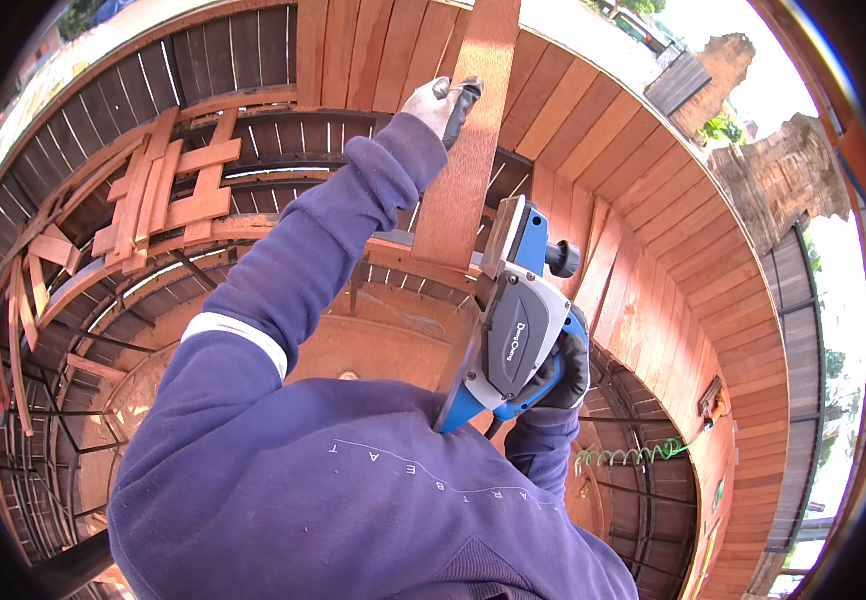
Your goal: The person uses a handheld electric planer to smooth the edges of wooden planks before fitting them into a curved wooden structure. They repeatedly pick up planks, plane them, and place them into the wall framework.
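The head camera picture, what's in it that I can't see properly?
All in the head view:
- The far end of the wooden plank: cut off by the top edge.
- Part of the right hand: hidden by the handle of the blue planer.
- Where the black cord goes: hidden by the purple sweatshirt.
- Details of the orange tool: too small.
- Whether the left hand pinches something: too small to tell.
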Available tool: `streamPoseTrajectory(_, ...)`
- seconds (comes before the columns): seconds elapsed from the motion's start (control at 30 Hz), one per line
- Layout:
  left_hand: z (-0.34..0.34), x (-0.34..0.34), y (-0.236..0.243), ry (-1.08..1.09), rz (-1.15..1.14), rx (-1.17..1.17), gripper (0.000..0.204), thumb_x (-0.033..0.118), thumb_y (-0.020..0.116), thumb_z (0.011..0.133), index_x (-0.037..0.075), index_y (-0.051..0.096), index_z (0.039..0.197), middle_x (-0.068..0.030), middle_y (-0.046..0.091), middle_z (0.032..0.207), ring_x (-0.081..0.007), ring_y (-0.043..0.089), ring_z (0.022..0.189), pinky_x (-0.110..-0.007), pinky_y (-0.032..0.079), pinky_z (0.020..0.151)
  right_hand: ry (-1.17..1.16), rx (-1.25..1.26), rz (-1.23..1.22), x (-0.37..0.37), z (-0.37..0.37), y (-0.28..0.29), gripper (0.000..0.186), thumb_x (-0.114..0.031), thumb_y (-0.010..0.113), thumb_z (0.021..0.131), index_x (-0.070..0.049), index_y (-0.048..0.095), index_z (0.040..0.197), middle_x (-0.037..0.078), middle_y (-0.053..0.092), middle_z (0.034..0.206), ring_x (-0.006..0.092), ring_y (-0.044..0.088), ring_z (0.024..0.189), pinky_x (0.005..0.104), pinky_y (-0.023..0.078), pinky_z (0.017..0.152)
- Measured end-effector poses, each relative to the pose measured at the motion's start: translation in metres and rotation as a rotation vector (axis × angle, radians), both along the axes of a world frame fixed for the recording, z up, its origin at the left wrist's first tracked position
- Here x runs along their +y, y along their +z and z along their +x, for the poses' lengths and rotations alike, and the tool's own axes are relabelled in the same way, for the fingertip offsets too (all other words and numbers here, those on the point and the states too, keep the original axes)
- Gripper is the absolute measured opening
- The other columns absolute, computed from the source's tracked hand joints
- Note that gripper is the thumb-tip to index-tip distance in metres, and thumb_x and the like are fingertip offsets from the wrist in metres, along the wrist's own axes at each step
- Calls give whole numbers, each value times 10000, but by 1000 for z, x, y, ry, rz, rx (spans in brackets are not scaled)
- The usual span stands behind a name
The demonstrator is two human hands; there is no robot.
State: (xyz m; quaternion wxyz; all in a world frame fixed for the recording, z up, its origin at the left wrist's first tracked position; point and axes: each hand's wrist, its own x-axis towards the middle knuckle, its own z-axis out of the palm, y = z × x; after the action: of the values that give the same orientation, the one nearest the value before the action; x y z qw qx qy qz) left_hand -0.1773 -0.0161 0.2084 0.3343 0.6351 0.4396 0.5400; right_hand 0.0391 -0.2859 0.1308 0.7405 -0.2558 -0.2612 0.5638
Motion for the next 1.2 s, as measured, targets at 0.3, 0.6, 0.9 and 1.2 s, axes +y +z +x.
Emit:
streamPoseTrajectory(0.3, 9, 13, 1, -35, 96, 6, 487, 474, 502, 923, -7, 552, 866, -91, 504, 689, -213, 466, 649, -362, 407, 639, -6, -37, -28, -5, -7, 3, 448, -183, 551, 887, -49, 454, 1304, 63, 497, 785, 80, 447, 466, 199, 419, 424)
streamPoseTrajectory(0.6, 28, 28, -45, -155, -41, -261, 240, 261, 571, 941, 38, 540, 858, 9, 555, 743, -48, 492, 659, -195, 388, 555, -1, 19, -77, -4, -13, 4, 440, -174, 545, 885, -60, 452, 1300, 46, 501, 809, 82, 484, 505, 219, 488, 492)
streamPoseTrajectory(0.9, 35, -48, -30, -369, -281, -462, 196, 220, 573, 944, 31, 582, 995, 30, 556, 817, -32, 480, 699, -185, 411, 597, -65, 21, -77, -5, -12, 5, 411, -189, 520, 900, -78, 460, 1292, 32, 486, 822, 88, 507, 551, 256, 523, 564)
streamPoseTrajectory(1.2, 33, -94, -25, -365, -339, -322, 253, 209, 530, 966, -3, 572, 1099, 11, 590, 903, -34, 503, 772, -184, 433, 673, -67, 8, -21, -7, -4, -1, 411, -197, 515, 893, -76, 465, 1283, 25, 487, 815, 105, 532, 584, 285, 542, 624)
